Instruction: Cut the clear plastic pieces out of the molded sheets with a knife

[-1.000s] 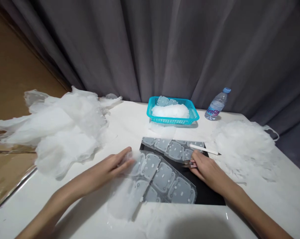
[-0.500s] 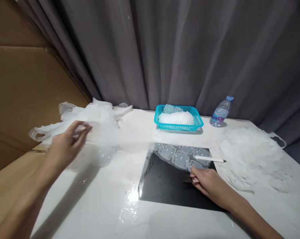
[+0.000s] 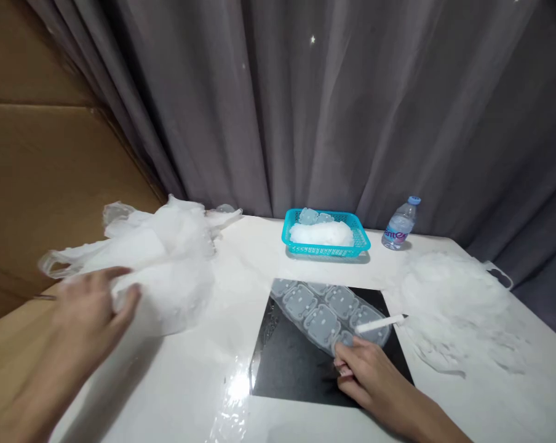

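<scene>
My left hand [image 3: 90,307] is blurred, fingers spread, at the near edge of a big heap of clear plastic film [image 3: 153,264] on the table's left side. My right hand [image 3: 363,369] rests on a black mat [image 3: 296,363], its fingers curled onto the near end of a translucent sheet of moulded pieces [image 3: 326,307] that lies across the mat. A thin white stick [image 3: 379,323] lies on that sheet just beyond my right hand.
A teal basket [image 3: 326,237] holding white pieces stands at the back by the grey curtain, with a small water bottle [image 3: 399,223] to its right. Another pile of film scraps [image 3: 453,295] covers the table's right side. Brown cardboard [image 3: 42,178] stands at the left.
My left hand carried a sheet of film from the mat over to the left heap and has now dropped lower beside it. My right hand stayed on the mat with the moulded sheet.
</scene>
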